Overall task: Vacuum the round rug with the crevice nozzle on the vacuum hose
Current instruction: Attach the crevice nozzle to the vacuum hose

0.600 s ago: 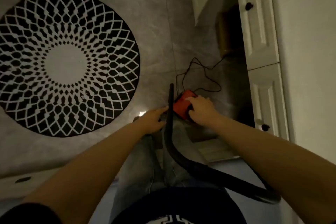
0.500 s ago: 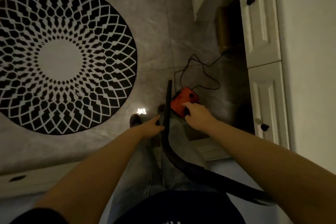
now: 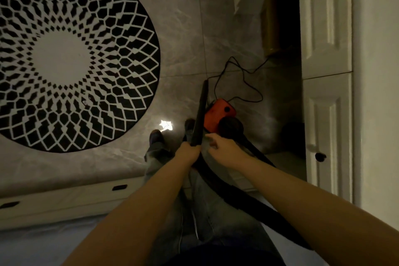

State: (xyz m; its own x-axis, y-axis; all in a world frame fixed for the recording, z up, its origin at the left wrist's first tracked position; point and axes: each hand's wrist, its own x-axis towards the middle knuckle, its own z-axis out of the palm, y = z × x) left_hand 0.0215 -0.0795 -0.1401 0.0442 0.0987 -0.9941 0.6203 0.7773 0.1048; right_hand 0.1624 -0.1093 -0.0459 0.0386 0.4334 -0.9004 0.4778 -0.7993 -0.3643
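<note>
Left hand [image 3: 188,153] grips crevice nozzle [image 3: 200,112] base, right hand [image 3: 224,149] loosely curled, holding nothing; swing tip left onto round rug [image 3: 121,84], keep hose [image 3: 237,192] slack

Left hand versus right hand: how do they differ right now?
The left hand grips the base of the crevice nozzle, fingers wrapped round it; the right hand holds nothing, fingers loosely curled. The left hand sits on the hose line, while the right hand hovers beside it, nearer the red vacuum. Both are bare and raised above the person's knees, off the round rug.
</note>
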